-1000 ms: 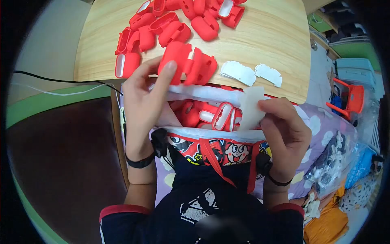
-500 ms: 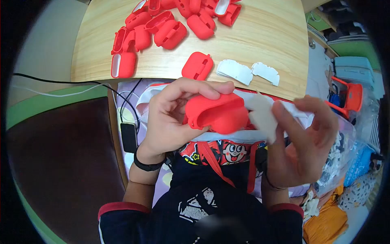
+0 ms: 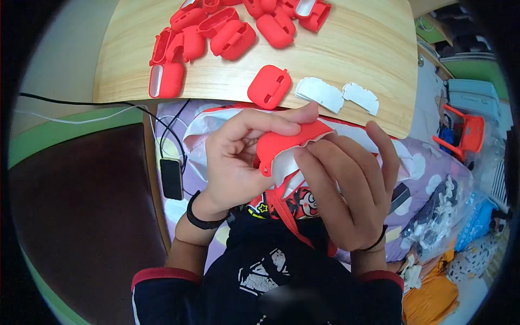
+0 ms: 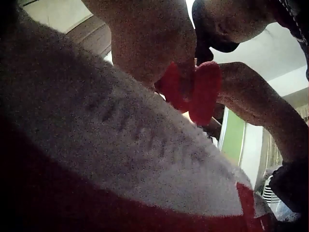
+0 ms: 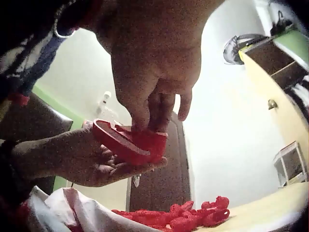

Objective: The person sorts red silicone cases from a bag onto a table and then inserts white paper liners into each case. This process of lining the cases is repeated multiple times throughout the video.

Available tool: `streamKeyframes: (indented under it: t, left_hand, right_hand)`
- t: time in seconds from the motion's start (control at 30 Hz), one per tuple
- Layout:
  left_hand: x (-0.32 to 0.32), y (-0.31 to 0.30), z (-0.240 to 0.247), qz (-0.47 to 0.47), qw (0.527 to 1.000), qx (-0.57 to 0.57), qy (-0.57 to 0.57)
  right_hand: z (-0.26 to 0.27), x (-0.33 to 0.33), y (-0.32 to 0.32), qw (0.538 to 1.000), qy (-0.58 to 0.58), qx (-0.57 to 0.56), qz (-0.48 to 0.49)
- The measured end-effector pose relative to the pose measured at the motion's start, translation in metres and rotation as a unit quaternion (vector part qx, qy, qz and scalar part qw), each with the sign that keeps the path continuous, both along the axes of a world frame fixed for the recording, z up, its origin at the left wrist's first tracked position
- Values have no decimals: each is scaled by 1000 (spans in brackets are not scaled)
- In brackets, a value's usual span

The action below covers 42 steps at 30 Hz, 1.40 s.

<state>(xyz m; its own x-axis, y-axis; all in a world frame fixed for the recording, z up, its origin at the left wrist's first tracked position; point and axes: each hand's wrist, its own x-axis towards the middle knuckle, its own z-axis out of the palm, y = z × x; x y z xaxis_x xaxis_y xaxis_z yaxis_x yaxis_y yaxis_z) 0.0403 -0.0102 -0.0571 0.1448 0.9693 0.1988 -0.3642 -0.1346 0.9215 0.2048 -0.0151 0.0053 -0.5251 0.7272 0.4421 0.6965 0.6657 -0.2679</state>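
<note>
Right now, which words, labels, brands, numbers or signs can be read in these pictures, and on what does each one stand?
No text can be read in any view.
White print on the dark shirt: broken shapes, too blurred to read.
Red printed cloth: a cartoon drawing, no letters visible.
Red silicone case, gripped by the left hand and touched by the right hand: no marking visible.

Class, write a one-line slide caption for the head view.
Left hand grips a red case; right hand presses a white insert at its opening.
</note>
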Motion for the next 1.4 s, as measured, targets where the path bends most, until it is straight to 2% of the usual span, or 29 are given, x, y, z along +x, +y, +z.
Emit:
streamKeyframes:
  t: [0.03, 0.13, 0.23, 0.43, 0.63, 0.73, 0.83, 0.93, 1.03, 1.13, 1.23, 1.3, 1.37, 1.4]
  left_hand:
    - [1, 0, 1, 16, 1000, -6, 22]
    - [0, 0, -10, -6, 999, 21, -34]
    - [0, 2, -14, -1, 999, 41, -35]
    - [3, 1, -17, 22, 999, 9, -37]
    - [2, 2, -18, 32, 998, 1, -47]
    - [-1, 1, -16, 40, 999, 23, -6]
    - [1, 1, -19, 57, 998, 16, -30]
    - [-2, 0, -22, 51, 998, -17, -35]
    - [-1, -1, -22, 61, 998, -26, -21]
    - [-2, -2, -24, 75, 997, -14, 13]
    - [-11, -5, -22, 61, 998, -19, -1]
    - [-18, -4, -17, 82, 995, -59, 20]
    - [-16, -4, -2, 113, 984, -135, 14]
    - [-17, -6, -2, 97, 984, -148, -7]
  right_hand:
    - [-2, 0, 1, 1000, -5, 3, 6]
    - [-6, 3, 5, 998, -2, -7, 58]
    - [-22, -2, 3, 998, 25, 24, 60]
    - [-23, -14, -4, 1000, -5, 1, 9]
    - [-27, -21, -5, 997, 38, -59, -11]
    - [-34, -21, -10, 999, 9, -7, -32]
    - [-25, -26, -19, 992, -43, -55, -101]
    - [-34, -29, -17, 992, 4, -65, -104]
    - [-35, -28, -17, 988, 3, -116, -103]
    - [-42, -25, -15, 989, 2, -112, -92]
    - [-35, -3, 12, 981, 109, -155, 27]
    - [-28, 12, 24, 963, 210, -167, 15]
    - [-34, 22, 38, 953, 218, -210, -16]
    - [-43, 25, 48, 953, 177, -243, -42]
